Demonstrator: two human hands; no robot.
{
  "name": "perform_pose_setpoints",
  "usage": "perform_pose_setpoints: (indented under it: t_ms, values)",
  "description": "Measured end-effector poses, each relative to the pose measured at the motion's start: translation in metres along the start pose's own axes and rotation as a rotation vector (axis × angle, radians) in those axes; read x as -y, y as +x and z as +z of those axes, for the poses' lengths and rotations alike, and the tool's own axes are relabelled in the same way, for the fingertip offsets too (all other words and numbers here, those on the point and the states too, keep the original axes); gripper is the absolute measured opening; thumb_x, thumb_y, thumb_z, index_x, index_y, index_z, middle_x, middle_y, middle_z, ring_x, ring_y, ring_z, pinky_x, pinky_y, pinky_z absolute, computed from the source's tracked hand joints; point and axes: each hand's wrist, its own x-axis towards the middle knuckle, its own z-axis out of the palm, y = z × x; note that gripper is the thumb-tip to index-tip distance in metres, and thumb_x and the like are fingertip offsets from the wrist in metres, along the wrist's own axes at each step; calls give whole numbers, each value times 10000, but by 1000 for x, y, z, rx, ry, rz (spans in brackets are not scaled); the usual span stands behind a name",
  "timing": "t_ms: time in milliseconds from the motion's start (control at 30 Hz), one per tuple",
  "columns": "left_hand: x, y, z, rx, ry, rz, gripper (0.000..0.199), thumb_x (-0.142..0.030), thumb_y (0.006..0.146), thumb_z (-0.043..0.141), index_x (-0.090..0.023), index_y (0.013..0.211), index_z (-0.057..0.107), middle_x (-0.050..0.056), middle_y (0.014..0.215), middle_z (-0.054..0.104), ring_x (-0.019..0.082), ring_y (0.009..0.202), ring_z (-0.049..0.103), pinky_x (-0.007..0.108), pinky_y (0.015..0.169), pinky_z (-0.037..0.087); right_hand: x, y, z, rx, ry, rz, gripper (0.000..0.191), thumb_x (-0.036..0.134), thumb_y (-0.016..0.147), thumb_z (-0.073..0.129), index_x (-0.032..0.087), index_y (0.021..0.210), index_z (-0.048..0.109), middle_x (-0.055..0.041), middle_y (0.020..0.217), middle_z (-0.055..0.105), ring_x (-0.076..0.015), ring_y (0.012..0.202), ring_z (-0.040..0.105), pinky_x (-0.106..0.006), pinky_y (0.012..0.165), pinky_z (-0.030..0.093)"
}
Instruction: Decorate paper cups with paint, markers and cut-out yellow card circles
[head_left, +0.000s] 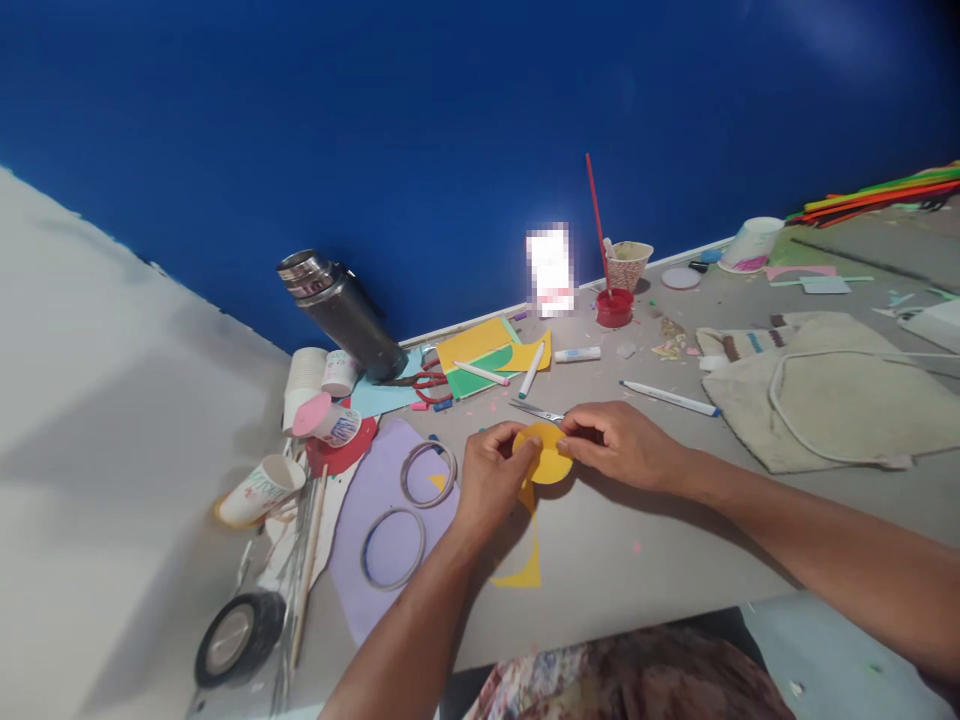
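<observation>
Between my two hands is a round yellow paper disc [553, 464], held above the table. My left hand [491, 470] pinches its left edge, thumb on top. At its upper right edge, the thumb and fingers of my right hand [611, 440] are closed on the disc too. Scissors [536, 409] lie just beyond the hands, their handles hidden by my right hand. Below the disc rests a yellow paper offcut [529, 570] with a curved cut edge, partly covered by my left hand.
To the left, tape rings [394, 548] lie on purple paper [346, 555]. Behind stand a dark thermos [349, 325] and paper cups [304, 375]. Markers [670, 398] and coloured sheets [472, 345] lie farther back. A red pot [615, 310] holds a stick; a cloth [750, 420] is at right.
</observation>
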Motion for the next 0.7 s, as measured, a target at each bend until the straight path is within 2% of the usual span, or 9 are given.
perform_pose_setpoints:
  t_ms: [100, 267, 700]
  values:
    - [0, -1, 0, 22, 25, -1, 212, -339, 772, 658, -148, 721, 732, -4, 622, 614, 121, 593, 493, 234, 557, 374, -1, 1, 0, 14, 25, -1, 185, 316, 910, 596, 201, 780, 659, 2, 705, 667, -141, 648, 529, -270, 630, 347]
    - [3, 0, 1, 52, -67, -32, 197, -343, 736, 707, -153, 782, 736, 13, 687, 671, 140, 625, 570, 244, 588, 445, -3, 1, 1, 48, 62, 19, 185, 301, 876, 578, 199, 734, 638, 15, 653, 617, -132, 611, 498, -267, 606, 340]
    - [3, 2, 0, 97, -161, -111, 229, -352, 678, 795, -143, 761, 751, 30, 701, 701, 140, 625, 601, 250, 600, 474, -2, 1, -1, 88, 71, 47, 158, 281, 819, 592, 195, 690, 620, 18, 623, 608, -125, 583, 489, -262, 582, 328]
